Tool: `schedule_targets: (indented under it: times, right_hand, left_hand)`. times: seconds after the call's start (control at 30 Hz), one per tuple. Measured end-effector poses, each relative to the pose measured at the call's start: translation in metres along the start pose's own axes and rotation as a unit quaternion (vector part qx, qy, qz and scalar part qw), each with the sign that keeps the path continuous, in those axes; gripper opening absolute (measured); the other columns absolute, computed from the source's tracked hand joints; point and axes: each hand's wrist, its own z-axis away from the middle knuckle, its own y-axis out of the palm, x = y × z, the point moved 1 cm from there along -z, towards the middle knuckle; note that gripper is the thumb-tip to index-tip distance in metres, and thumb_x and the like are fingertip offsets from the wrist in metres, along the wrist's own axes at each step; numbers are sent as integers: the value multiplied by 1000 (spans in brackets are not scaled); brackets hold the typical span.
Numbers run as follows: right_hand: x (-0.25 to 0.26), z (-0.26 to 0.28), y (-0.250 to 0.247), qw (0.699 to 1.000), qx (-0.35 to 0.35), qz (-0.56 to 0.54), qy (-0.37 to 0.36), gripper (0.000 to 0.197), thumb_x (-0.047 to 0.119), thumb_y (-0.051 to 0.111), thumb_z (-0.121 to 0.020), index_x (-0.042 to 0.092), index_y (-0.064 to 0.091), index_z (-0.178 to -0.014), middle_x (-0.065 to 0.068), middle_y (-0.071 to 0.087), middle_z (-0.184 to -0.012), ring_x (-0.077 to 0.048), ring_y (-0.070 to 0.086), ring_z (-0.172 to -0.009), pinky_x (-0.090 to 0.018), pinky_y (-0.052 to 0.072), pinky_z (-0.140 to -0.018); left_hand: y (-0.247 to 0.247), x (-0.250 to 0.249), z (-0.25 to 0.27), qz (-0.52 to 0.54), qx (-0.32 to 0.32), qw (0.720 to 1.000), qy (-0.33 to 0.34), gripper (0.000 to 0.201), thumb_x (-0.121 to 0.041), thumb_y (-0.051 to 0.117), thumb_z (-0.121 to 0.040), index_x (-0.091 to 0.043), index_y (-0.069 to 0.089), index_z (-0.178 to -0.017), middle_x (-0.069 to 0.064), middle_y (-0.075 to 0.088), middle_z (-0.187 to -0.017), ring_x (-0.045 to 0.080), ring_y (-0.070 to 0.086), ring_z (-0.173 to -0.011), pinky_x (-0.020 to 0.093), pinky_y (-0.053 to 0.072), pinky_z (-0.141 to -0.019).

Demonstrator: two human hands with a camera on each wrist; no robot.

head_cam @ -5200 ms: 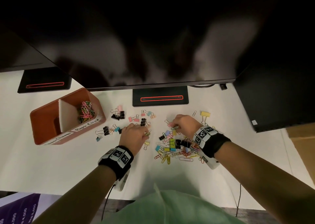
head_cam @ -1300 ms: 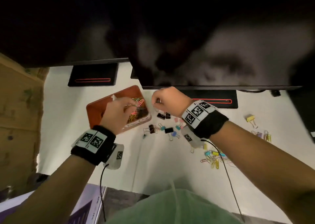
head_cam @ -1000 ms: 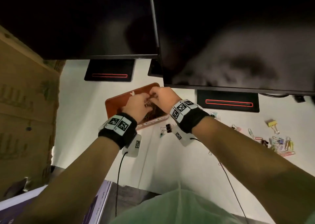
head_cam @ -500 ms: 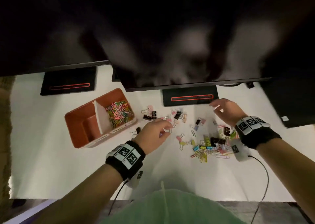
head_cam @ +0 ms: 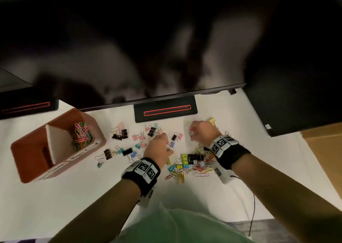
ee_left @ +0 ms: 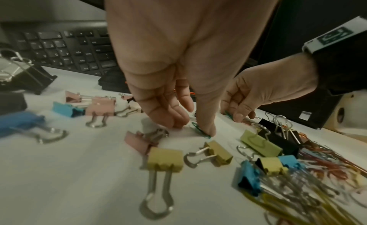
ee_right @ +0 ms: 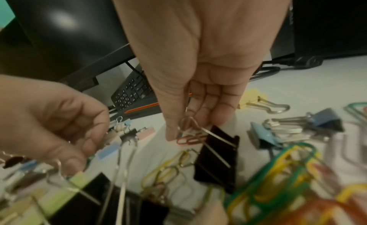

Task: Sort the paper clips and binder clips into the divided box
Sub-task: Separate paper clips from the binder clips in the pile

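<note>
An orange divided box (head_cam: 27, 176) stands at the left; its right compartment holds coloured paper clips (head_cam: 82, 137), and the left one looks bare. Binder clips (head_cam: 122, 133) lie scattered on the white desk, beside a mixed pile of clips (head_cam: 192, 164). My left hand (head_cam: 169, 150) is down among them, thumb and fingers pinching a green paper clip (ee_left: 199, 130) on the desk. My right hand (head_cam: 191, 133) pinches small paper clips (ee_right: 190, 139) next to a black binder clip (ee_right: 218, 157) whose wire handle crosses its fingers.
Dark monitors overhang the back of the desk, and their stands (head_cam: 166, 111) sit just behind the clips. A black keyboard (ee_left: 69, 46) lies beyond them. A cardboard box (head_cam: 325, 150) is at the right edge. A cable (head_cam: 253, 205) trails from my right wrist.
A second ago both hands were together over the box's right compartment. They have come back right to the loose clips, and each now pinches down on paper clips.
</note>
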Motion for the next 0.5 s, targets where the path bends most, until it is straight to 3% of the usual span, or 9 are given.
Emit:
schedule_targets:
  times: [0.13, 0.27, 0.4, 0.5]
  right_hand:
    - [-2, -6, -2, 999, 17, -31, -26, 15, 8, 62, -84, 11, 65, -99, -5, 66, -101, -20, 63, -85, -24, 49, -71]
    - [-14, 1, -13, 996, 23, -35, -84, 18, 7, 63, -84, 9, 69, -100, -7, 69, -103, -19, 62, -93, -20, 44, -78]
    - [-23, 12, -10, 992, 64, 20, -109, 19, 9, 66, -82, 12, 68, -100, -4, 68, -101, -19, 62, -92, -27, 50, -82]
    - [-24, 15, -6, 990, 59, 45, -123, 15, 13, 66, -82, 13, 69, -97, -4, 63, -103, -20, 60, -93, -29, 49, -84]
  left_hand:
    - [7, 3, 1, 60, -32, 997, -39, 19, -10, 69, -79, -11, 51, -85, 4, 61, -84, 15, 58, -77, 29, 53, -71]
    - [13, 8, 4, 94, -40, 994, -44, 12, -5, 62, -83, -14, 54, -84, 4, 64, -82, 15, 62, -78, 27, 53, -71]
    - [15, 10, 6, 40, -21, 999, -6, 10, -5, 54, -85, -13, 60, -88, 1, 59, -81, 16, 56, -77, 26, 47, -69]
    - [8, 11, 11, 8, -2, 999, 37, 9, -8, 54, -87, -12, 62, -91, -2, 49, -87, 13, 50, -76, 22, 44, -75]
